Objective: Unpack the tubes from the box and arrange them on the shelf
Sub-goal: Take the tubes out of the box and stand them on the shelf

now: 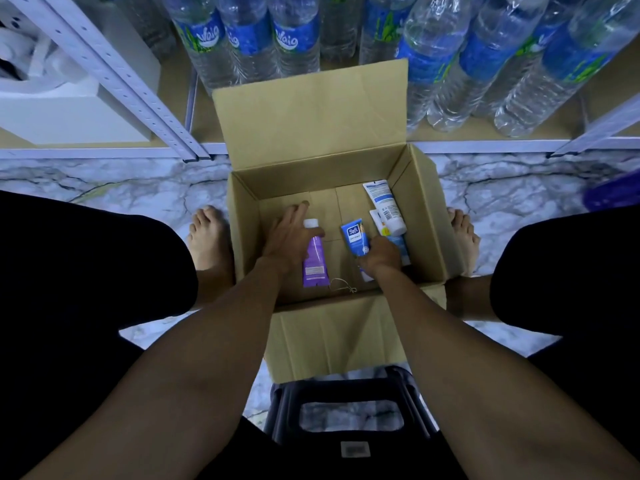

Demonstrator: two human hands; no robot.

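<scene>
An open cardboard box [242, 237] stands on the floor between my feet. Inside, a purple tube [316, 268] with a white cap lies at the left. My left hand [289, 239] rests beside it with fingers straight and the thumb lying across the tube just below the cap. A blue Safi tube [353, 235] lies in the middle, and my right hand [379, 258] curls its fingers round its lower end. A white tube with a blue label [384, 206] leans at the right wall over another white tube [375, 218]. A light blue tube [401, 249] is partly hidden by my right hand.
The low shelf [485, 145] behind the box holds several large water bottles [294, 36], and the box's back flap leans on them. A white upright [138, 95] and a white carton [69, 112] are at the left. A black stool [349, 410] sits under me. A rubber band [341, 285] lies in the box.
</scene>
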